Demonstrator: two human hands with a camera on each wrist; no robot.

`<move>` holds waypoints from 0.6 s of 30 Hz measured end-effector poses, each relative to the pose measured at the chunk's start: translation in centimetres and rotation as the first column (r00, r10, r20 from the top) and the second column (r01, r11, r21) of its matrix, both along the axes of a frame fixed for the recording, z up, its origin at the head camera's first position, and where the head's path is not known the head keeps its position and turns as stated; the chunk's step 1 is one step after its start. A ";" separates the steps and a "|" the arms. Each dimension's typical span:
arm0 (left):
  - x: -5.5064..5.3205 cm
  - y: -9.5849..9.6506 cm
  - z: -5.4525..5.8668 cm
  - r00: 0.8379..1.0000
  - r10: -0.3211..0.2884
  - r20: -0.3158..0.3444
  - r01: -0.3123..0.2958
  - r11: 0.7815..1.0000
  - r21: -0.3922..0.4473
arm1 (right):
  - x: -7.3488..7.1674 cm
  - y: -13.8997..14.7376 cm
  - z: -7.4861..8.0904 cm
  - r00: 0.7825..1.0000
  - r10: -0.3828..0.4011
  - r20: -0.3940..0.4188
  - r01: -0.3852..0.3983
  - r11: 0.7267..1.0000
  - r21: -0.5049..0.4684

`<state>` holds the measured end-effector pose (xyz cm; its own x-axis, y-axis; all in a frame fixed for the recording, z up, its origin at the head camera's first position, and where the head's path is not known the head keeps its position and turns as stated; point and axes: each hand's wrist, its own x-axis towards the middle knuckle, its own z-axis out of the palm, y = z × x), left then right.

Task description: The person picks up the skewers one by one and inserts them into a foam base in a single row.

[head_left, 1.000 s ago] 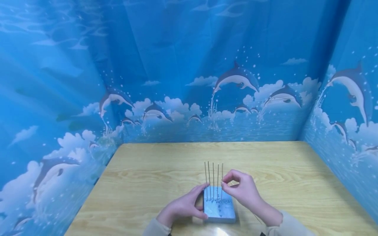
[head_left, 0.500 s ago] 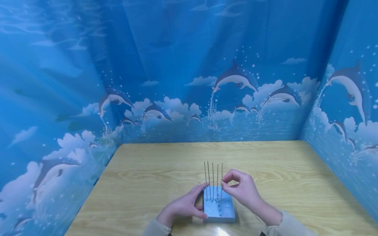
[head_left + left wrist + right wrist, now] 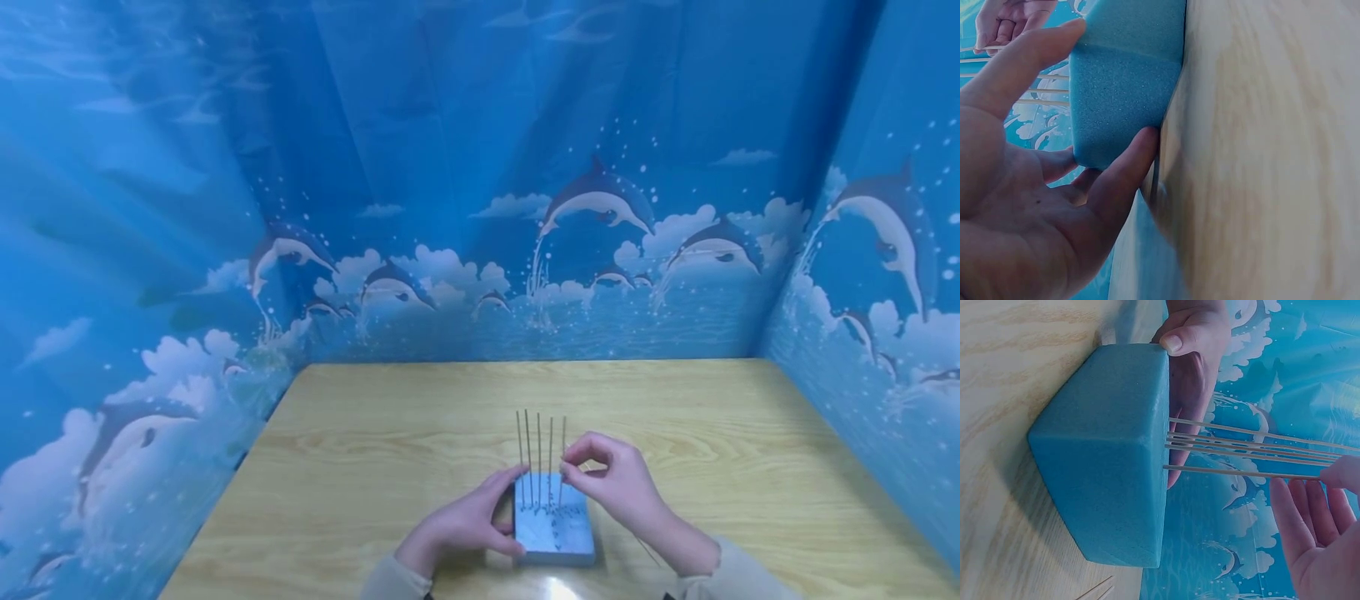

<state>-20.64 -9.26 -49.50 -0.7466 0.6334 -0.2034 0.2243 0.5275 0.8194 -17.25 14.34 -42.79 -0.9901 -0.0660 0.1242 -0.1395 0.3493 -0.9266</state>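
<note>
A blue foam block [image 3: 555, 535] with many small holes in its top lies on the table. Several thin wooden sticks [image 3: 1229, 428] stand upright in it in a row. My left hand [image 3: 468, 518] grips the block's left side, thumb at the near corner and fingers toward the back. In the left wrist view, fingertips press the block's blue side [image 3: 1125, 94]. Between thumb and forefinger, my right hand [image 3: 621, 485] pinches the rightmost stick [image 3: 1222, 470] partway up. That stick's lower end meets the block's top.
Loose sticks [image 3: 1094, 588] lie on the wood-grain table [image 3: 375, 442] to the right of the block, partly hidden under the right forearm in the head view. A blue dolphin-print curtain [image 3: 450, 208] walls in the table's back and both sides.
Both hands keep their holds. The block and sticks appear shifted very slightly left in the head view, along with the whole scene.
</note>
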 end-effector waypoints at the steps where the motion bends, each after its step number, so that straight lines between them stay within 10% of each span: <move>1: 0.0 0.0 -0.1 1.000 -0.003 -0.003 0.003 1.000 0.000 | 0.0 0.0 0.0 1.000 -0.001 0.002 0.001 1.000 -0.001; 18: -0.4 -0.1 -0.1 1.000 -0.017 -0.003 0.017 1.000 0.011 | -0.3 0.7 0.2 1.000 -0.004 0.013 0.004 1.000 0.003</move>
